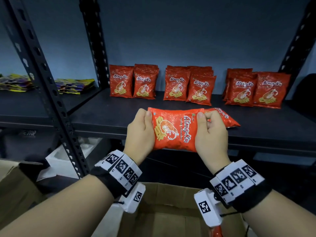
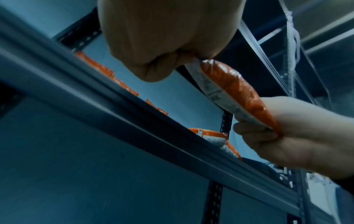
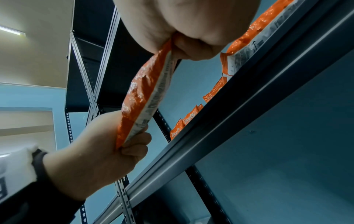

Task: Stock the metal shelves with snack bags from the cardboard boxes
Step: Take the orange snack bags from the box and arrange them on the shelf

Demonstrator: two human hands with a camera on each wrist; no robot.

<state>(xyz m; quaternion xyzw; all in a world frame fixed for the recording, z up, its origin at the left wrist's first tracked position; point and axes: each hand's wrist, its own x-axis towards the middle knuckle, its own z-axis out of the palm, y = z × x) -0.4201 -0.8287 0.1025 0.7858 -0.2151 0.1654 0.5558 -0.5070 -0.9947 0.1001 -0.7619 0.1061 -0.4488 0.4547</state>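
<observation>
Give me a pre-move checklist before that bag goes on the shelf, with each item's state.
1. Left hand grips the held bag: ok.
2. Right hand grips its other end: ok.
3. Bag upright like the standing bags: not ok, held sideways.
4. Bare shelf in front of the rows: ok.
5. Loose bag lying behind the right hand: not ok, may obstruct.
6. Box stock left: cannot tell.
</observation>
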